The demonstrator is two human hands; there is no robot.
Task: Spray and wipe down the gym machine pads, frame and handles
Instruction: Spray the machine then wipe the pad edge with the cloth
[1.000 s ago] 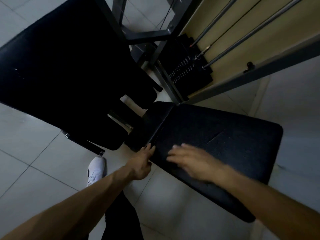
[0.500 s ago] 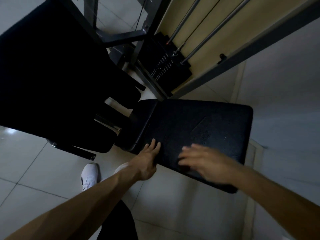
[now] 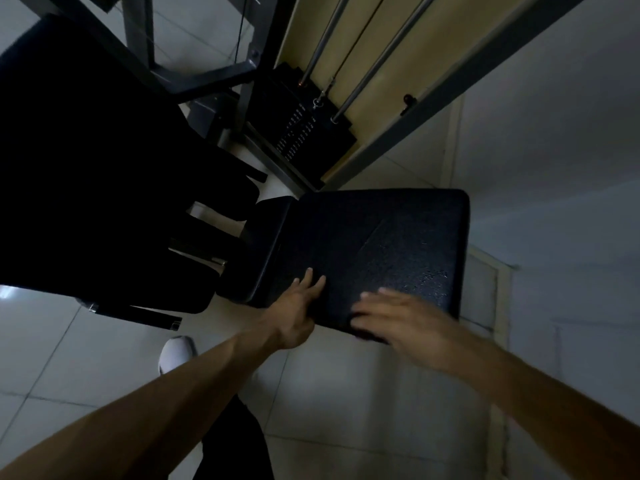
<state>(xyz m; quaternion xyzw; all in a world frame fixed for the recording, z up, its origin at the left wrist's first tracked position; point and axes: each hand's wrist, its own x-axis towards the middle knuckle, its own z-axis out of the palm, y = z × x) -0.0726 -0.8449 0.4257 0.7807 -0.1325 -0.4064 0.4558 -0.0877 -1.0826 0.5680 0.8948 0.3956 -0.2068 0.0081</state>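
Seat pad point(image 3: 374, 244): black, grained, lying flat at the centre of the head view, just in front of the weight stack point(image 3: 301, 133) and beside the big dark back pad point(image 3: 86, 168). Left hand point(image 3: 294, 317) resting on the pad's near left edge, fingers straight and close together, gripping nothing. Right hand point(image 3: 398, 320) blurred over the near edge, fingers spread and flat, curled round nothing visible; impossible to tell whether a cloth lies under the palm. Pale specks glinting toward the far right corner, probably spray not yet wiped.

Judged to be the wiping pass on the seat. To do it well: brace with the left hand as an anchor, press flat with the whole right palm, and sweep in overlapping strokes from the near edge out to the speckled corner. Follow the diagonal crease point(image 3: 372, 233) and the seam against the narrower cushion point(image 3: 263, 247), both likely traps for moisture. Run round the rolled edges too. Leave no wet patch before turning to the grey frame point(image 3: 460, 77) and the handles, out of sight here.
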